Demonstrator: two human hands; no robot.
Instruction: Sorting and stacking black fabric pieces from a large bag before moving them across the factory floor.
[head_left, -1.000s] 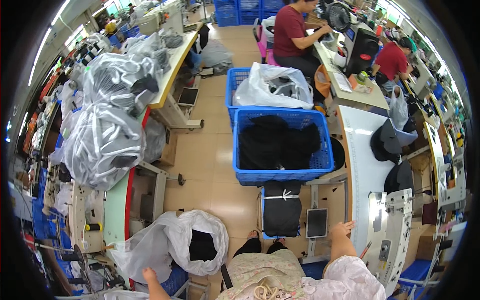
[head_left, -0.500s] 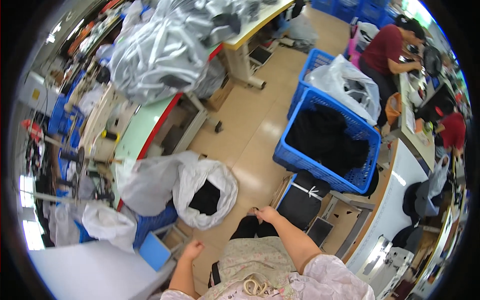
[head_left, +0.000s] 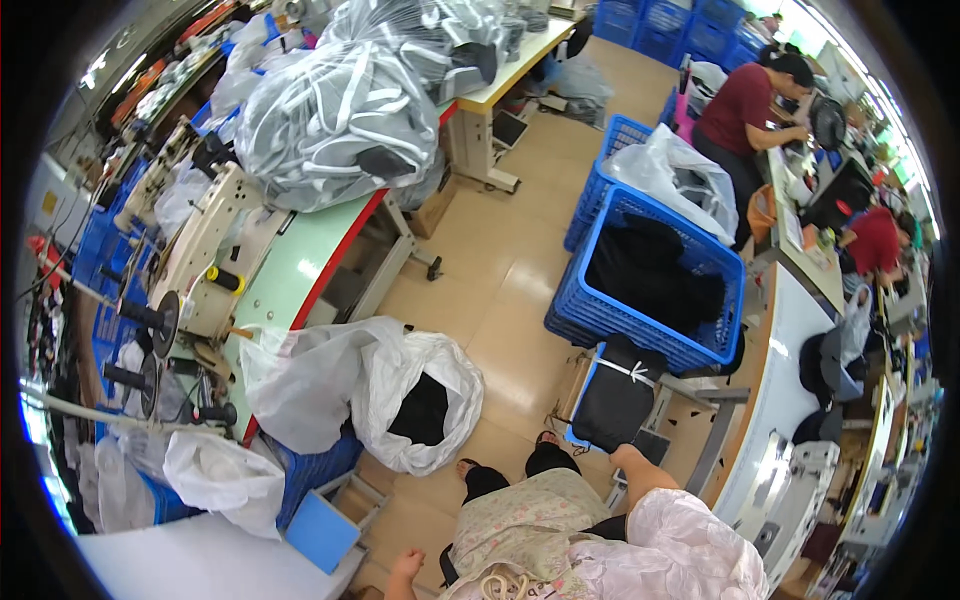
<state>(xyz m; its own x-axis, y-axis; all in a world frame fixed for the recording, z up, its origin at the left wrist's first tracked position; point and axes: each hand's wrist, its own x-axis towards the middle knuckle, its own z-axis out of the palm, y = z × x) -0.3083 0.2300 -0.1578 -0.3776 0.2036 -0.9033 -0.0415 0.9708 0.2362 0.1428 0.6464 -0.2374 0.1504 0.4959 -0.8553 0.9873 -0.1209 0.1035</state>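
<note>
My right hand [head_left: 627,458] is at the near corner of a stool with a black cushion [head_left: 617,395], its fingers closed against the edge. A white string is tied across the cushion, and blue shows along the side of the seat. Low in the view, my left hand [head_left: 407,563] hangs beside my body with curled fingers and nothing visible in it. Beyond the stool stands a blue plastic basket [head_left: 650,340] holding black fabric pieces [head_left: 650,275]. Left of my feet is an open white sack [head_left: 460,400] with black material inside.
A green sewing table [head_left: 285,270] with a red edge runs along the left, bearing a sewing machine [head_left: 200,270] and a large clear bag of grey pieces [head_left: 340,120]. A white worktable [head_left: 770,370] lines the right. A co-worker [head_left: 735,110] in dark red works beyond the baskets.
My right hand has moved from in front of my body to the stool's near corner. My left hand has dropped lower in view. My feet now show, set apart.
</note>
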